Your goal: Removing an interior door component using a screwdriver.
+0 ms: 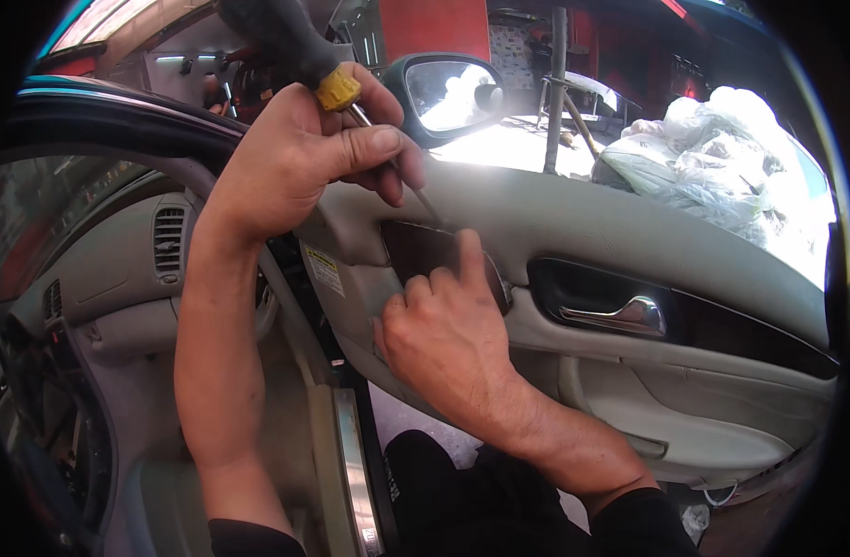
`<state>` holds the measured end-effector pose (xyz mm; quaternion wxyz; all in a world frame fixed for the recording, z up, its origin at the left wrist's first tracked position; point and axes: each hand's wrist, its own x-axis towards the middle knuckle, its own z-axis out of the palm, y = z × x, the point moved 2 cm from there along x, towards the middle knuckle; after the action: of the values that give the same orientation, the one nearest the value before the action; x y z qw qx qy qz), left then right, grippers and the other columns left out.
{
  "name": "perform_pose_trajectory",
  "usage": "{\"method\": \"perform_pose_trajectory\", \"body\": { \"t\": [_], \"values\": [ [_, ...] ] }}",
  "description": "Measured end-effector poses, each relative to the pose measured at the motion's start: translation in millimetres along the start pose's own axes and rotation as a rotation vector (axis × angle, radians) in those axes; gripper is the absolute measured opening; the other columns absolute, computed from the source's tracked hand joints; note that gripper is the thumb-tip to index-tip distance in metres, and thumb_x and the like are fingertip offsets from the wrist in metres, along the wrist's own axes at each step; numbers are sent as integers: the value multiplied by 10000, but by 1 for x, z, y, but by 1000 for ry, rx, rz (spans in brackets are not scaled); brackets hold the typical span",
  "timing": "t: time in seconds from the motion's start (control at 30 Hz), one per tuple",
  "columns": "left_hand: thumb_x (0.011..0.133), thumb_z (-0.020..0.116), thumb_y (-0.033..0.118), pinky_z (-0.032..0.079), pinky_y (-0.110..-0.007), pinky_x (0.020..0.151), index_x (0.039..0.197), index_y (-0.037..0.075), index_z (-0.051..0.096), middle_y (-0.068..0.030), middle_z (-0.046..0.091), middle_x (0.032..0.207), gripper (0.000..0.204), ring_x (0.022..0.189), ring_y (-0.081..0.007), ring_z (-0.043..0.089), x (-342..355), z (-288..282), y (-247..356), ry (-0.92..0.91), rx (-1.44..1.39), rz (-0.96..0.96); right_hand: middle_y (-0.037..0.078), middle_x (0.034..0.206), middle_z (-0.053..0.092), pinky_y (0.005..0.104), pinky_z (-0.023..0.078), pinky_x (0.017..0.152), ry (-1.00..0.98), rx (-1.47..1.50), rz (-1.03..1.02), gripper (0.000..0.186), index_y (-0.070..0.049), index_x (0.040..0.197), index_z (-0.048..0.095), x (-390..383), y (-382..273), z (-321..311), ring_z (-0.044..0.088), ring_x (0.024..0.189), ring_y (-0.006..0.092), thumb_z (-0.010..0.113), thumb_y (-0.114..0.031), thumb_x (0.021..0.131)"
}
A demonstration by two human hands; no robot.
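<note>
My left hand (304, 158) grips a screwdriver (278, 39) with a black handle and a yellow collar. The thin shaft slants down to the right, and its tip is blurred near the upper edge of a dark trim strip (411, 252) on the beige car door panel (583, 209). Beside that tip, my right hand (448, 325) lies over the trim, its index finger stretched out and blurred by motion. The other fingers are bent, and no tool shows in that hand. It hides part of the trim strip.
A chrome inner door handle (629, 316) sits in a dark recess to the right. Beyond the door are the side mirror (448, 96), a post (555, 93) and a pile of clear plastic bags (722, 158). The dashboard (133, 246) and door sill (355, 464) lie left.
</note>
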<state>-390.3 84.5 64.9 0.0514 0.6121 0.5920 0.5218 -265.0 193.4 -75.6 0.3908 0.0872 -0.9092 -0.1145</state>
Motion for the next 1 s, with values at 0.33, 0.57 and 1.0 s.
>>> {"method": "perform_pose_trajectory", "body": {
  "t": [0.33,0.57,1.0],
  "values": [
    [1067,691,56,614,-323,826,1116,1,533,-186,783,988,175,893,-197,749,-56,67,-13,360,95,264,93,698,633,755,183,1288,-21,162,-11,140,-17,813,799,-7,1,0,680,764,277,692,-91,863],
    [1096,656,133,667,-408,820,1156,-9,527,-237,760,1004,201,887,-282,771,-41,40,-10,302,-1,113,113,679,635,801,165,1269,-79,214,-1,153,9,792,786,-20,-5,-17,684,722,282,686,-81,865],
    [1078,688,180,665,-397,762,1131,24,555,-230,769,989,212,801,-276,775,-28,26,-10,287,-56,-9,121,707,645,759,228,1248,-77,168,35,350,1,803,787,-16,-4,-18,693,776,298,757,-313,952]
  ]
}}
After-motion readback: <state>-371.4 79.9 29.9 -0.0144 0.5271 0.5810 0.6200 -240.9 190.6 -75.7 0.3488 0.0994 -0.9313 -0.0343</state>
